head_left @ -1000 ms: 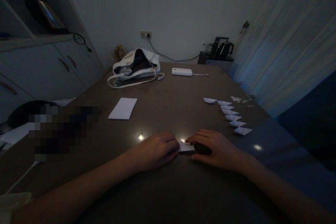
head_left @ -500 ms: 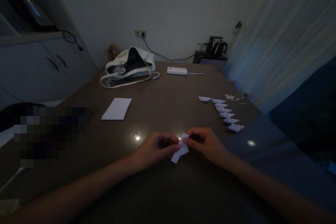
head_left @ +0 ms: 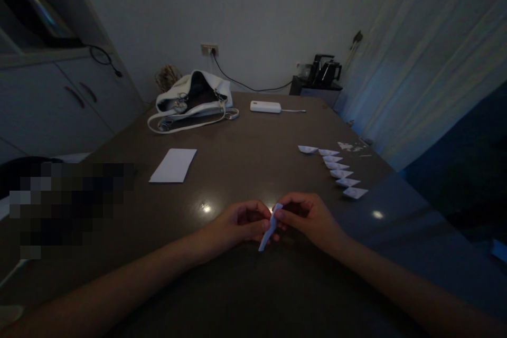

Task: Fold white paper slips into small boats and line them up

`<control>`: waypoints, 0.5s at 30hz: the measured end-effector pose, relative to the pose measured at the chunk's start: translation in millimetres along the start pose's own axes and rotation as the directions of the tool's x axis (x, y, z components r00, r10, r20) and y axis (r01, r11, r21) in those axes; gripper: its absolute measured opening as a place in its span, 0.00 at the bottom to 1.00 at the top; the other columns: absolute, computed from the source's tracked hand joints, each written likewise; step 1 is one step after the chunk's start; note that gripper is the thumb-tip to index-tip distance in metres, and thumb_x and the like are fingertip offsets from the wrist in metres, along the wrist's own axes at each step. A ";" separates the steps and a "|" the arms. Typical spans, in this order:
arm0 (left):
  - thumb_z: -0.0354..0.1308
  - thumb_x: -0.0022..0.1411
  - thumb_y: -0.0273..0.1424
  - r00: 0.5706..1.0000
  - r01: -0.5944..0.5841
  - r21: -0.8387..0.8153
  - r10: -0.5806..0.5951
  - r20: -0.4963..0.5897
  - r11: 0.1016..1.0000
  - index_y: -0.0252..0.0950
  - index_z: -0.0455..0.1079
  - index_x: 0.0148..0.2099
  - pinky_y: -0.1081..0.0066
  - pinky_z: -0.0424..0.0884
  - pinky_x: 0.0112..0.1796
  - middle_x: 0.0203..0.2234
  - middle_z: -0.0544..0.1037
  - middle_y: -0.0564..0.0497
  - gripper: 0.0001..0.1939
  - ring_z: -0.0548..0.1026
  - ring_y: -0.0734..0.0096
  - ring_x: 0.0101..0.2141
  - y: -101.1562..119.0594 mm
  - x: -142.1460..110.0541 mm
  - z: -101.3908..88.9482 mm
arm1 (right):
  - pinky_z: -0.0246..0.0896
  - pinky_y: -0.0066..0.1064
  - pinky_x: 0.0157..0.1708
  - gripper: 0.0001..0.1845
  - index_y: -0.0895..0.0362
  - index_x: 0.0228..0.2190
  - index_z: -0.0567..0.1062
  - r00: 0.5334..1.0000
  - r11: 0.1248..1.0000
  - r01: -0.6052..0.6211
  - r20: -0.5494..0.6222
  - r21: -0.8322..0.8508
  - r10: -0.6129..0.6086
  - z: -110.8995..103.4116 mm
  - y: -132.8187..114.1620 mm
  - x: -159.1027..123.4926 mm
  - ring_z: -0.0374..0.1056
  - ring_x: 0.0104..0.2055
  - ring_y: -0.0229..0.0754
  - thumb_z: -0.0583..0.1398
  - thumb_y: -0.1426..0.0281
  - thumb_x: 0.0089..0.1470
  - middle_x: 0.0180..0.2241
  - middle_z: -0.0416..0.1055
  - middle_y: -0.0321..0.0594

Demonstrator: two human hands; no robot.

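My left hand [head_left: 237,222] and my right hand [head_left: 309,217] meet just above the dark table [head_left: 245,163], close to its near edge. Both pinch a small folded white paper [head_left: 269,229] between thumb and fingers; the paper stands on edge and hangs down between them. A row of several small folded paper boats [head_left: 336,171] lies to the right of my hands. A flat white sheet [head_left: 173,165] lies to the left, further back.
A white handbag [head_left: 190,103] sits at the table's far left, a white power bank [head_left: 265,107] with a cable beside it. Paper scraps [head_left: 348,146] lie near the right edge. Cabinets stand left, a curtain right, a kettle [head_left: 322,70] at the back.
The paper lay flat on the table under both hands a second ago. It is now lifted off the surface and turned nearly edge-on between my fingers.
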State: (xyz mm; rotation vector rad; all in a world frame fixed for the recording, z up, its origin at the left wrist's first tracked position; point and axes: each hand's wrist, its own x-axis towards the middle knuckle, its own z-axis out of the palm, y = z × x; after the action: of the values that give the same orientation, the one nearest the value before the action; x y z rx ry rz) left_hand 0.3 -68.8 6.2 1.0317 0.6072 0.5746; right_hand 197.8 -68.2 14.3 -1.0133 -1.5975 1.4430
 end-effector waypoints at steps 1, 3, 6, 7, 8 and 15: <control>0.65 0.55 0.35 1.000 -0.013 0.013 0.013 -0.020 1.000 0.32 0.68 0.39 0.71 0.70 0.37 0.33 0.78 0.49 0.14 0.76 0.72 0.35 -1.3 1.1 -0.5 | 0.65 0.26 0.28 0.12 0.58 0.31 0.74 1.000 1.000 0.000 -0.014 -0.003 0.000 0.7 -0.2 -0.3 0.68 0.27 0.35 0.65 0.63 0.48 0.26 0.72 0.35; 0.67 0.53 0.36 0.997 -0.039 0.039 0.041 -0.071 0.998 0.32 0.68 0.37 0.71 0.70 0.36 0.31 0.77 0.51 0.16 0.76 0.72 0.33 -3.6 3.2 -0.9 | 0.67 0.28 0.31 0.15 0.57 0.35 0.72 0.999 1.000 0.009 -0.031 -0.004 -0.009 2.0 0.0 -1.0 0.69 0.31 0.36 0.66 0.64 0.46 0.30 0.72 0.37; 0.69 0.49 0.37 0.991 -0.054 0.064 0.062 -0.115 0.996 0.32 0.67 0.36 0.70 0.71 0.36 0.29 0.76 0.53 0.18 0.76 0.73 0.31 -5.0 5.1 0.9 | 0.68 0.29 0.33 0.17 0.56 0.37 0.70 0.999 1.000 0.024 -0.035 -0.009 -0.025 3.5 1.7 -1.9 0.69 0.33 0.37 0.66 0.65 0.46 0.33 0.71 0.37; 0.69 0.49 0.37 0.991 -0.057 0.075 0.066 -0.118 0.996 0.32 0.67 0.36 0.69 0.71 0.36 0.29 0.76 0.53 0.18 0.76 0.73 0.31 -4.9 5.2 1.9 | 0.68 0.29 0.33 0.17 0.56 0.38 0.70 0.999 1.000 0.026 -0.036 -0.014 -0.027 3.9 2.3 -2.1 0.69 0.33 0.36 0.66 0.65 0.46 0.33 0.70 0.38; 0.69 0.49 0.36 0.990 -0.063 0.091 0.074 -0.120 0.994 0.32 0.67 0.36 0.69 0.71 0.36 0.29 0.76 0.53 0.17 0.76 0.73 0.31 -4.5 5.1 3.1 | 0.68 0.29 0.33 0.17 0.56 0.38 0.69 0.999 0.999 0.030 -0.037 -0.019 -0.031 4.4 2.7 -2.3 0.69 0.33 0.36 0.66 0.66 0.46 0.34 0.70 0.38; 0.68 0.51 0.32 0.982 -0.112 0.105 0.126 -0.139 0.988 0.32 0.66 0.37 0.72 0.70 0.34 0.30 0.75 0.53 0.15 0.75 0.75 0.30 -2.9 3.1 7.7 | 0.68 0.30 0.36 0.17 0.55 0.42 0.67 0.997 0.996 0.052 -0.048 -0.067 -0.055 7.2 0.4 -3.6 0.69 0.35 0.37 0.64 0.69 0.49 0.36 0.69 0.38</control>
State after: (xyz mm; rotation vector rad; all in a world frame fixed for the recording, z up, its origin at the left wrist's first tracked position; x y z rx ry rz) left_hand 8.3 -72.5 5.9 1.1290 0.7108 0.7362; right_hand 192.8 -74.4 13.3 -1.0284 -1.6333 1.3267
